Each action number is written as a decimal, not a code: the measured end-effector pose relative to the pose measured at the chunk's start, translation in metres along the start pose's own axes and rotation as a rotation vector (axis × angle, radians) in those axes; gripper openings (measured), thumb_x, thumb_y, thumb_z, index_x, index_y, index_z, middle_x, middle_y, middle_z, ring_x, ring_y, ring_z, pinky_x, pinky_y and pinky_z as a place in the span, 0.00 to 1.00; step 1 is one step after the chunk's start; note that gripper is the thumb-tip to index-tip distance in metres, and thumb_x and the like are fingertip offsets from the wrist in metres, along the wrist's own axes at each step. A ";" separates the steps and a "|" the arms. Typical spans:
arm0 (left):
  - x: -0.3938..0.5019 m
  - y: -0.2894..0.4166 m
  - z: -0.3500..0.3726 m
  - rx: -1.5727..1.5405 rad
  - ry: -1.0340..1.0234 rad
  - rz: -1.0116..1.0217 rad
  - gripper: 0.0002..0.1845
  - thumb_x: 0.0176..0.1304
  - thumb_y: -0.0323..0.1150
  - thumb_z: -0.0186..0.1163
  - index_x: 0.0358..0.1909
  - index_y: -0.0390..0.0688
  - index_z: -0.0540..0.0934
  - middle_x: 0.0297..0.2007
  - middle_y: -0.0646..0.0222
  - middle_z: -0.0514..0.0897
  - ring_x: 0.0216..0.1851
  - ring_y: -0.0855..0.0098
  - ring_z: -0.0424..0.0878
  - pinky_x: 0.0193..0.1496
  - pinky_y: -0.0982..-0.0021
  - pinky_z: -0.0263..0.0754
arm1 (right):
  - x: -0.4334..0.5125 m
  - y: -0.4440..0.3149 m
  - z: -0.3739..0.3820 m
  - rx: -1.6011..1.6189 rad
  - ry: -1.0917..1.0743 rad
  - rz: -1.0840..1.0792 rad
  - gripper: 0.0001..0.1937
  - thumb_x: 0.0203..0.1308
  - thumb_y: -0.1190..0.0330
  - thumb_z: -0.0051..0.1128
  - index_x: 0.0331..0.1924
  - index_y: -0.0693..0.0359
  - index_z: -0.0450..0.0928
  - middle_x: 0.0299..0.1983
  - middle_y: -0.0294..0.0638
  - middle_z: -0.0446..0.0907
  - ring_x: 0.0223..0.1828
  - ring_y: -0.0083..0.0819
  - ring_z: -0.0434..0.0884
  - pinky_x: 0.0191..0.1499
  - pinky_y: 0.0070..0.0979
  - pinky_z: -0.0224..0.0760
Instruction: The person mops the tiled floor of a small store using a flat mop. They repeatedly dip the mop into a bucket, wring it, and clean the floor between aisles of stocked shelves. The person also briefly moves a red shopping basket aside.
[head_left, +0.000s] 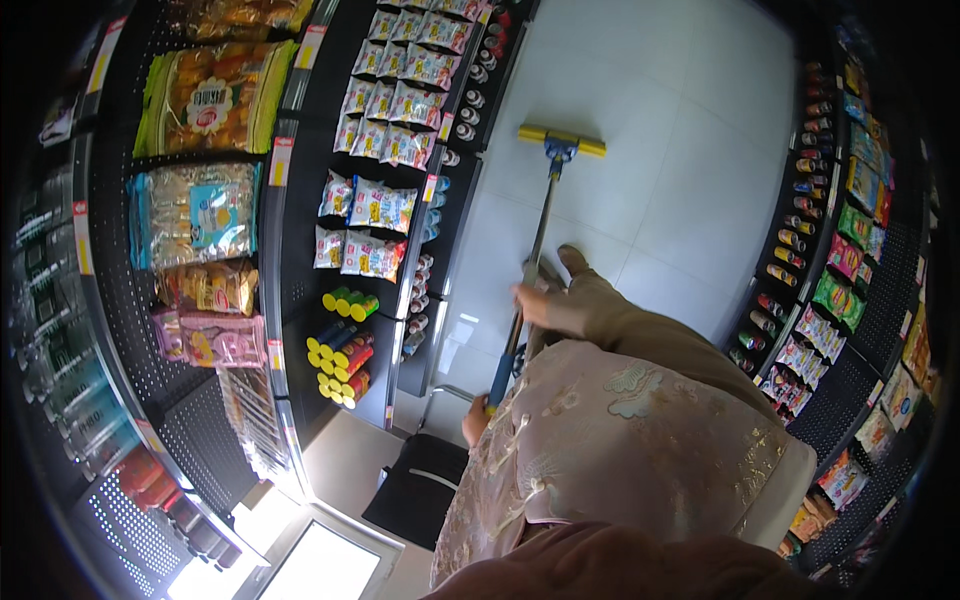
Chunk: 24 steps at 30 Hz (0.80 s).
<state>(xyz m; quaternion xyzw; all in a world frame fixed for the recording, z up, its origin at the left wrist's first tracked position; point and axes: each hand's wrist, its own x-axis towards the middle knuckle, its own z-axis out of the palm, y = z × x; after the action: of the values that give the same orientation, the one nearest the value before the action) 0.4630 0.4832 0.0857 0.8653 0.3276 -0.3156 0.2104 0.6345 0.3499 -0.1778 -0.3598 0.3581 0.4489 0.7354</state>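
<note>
A sponge mop with a yellow head (562, 142) and a blue clamp rests on the pale tiled floor ahead of me. Its metal pole (541, 221) slants back towards my body. My right hand (529, 304) is wrapped around the middle of the pole. Lower down, my left hand (475, 420) grips the end of the handle, by the blue grip (500, 381). My embroidered vest (600, 427) hides the left arm. One brown shoe (573, 259) shows beside the pole; the other is partly covered by my right hand and the pole.
Shelves of packaged bread (210, 97), snack bags (379, 259) and canisters (349, 356) line the left. On the right, another shelf holds drink cans (787, 247) and chip bags (840, 300). A black-seated chair (416, 480) stands close behind on the left.
</note>
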 end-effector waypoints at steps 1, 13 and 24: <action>-0.005 -0.017 -0.003 -0.055 -0.017 -0.017 0.21 0.56 0.49 0.64 0.51 0.53 0.81 0.31 0.56 0.86 0.35 0.50 0.85 0.36 0.55 0.77 | -0.006 0.015 0.009 -0.065 0.087 0.132 0.13 0.59 0.58 0.57 0.39 0.59 0.74 0.32 0.41 0.71 0.34 0.33 0.70 0.36 0.41 0.64; 0.148 -0.020 -0.031 -0.324 -0.218 0.103 0.18 0.59 0.43 0.64 0.51 0.53 0.84 0.31 0.56 0.87 0.33 0.57 0.86 0.33 0.61 0.74 | 0.067 -0.101 0.041 -0.060 0.095 0.221 0.29 0.61 0.57 0.59 0.61 0.62 0.62 0.51 0.46 0.70 0.53 0.39 0.74 0.59 0.53 0.64; 0.285 0.239 -0.094 -0.415 -0.262 0.342 0.31 0.50 0.38 0.70 0.57 0.36 0.78 0.31 0.55 0.87 0.30 0.67 0.86 0.33 0.66 0.79 | 0.071 -0.247 0.084 0.542 0.135 -0.079 0.18 0.72 0.53 0.46 0.39 0.62 0.67 0.29 0.45 0.72 0.29 0.38 0.76 0.31 0.40 0.75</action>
<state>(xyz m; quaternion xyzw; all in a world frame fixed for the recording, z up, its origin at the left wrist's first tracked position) 0.8357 0.4936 -0.0044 0.7984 0.2044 -0.3110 0.4734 0.9026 0.3669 -0.1461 -0.1927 0.4989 0.2827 0.7963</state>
